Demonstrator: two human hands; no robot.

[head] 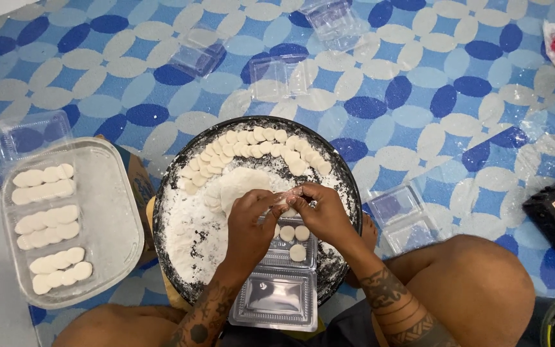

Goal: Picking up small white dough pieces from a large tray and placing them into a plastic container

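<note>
The left hand [248, 222] and the right hand [322, 212] pinch one small white dough round [285, 200] between them, over an open clear box [284, 273]. Three rounds [292, 239] already lie in the box. Many more wait in the floury black pan [175, 186]. A big tray [114, 225] beside it holds four full rows.

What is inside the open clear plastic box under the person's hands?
The clear plastic box holds three round white dough pieces in its far half; the near half, its lid, looks empty. The left hand and right hand cover part of the far half.
</note>
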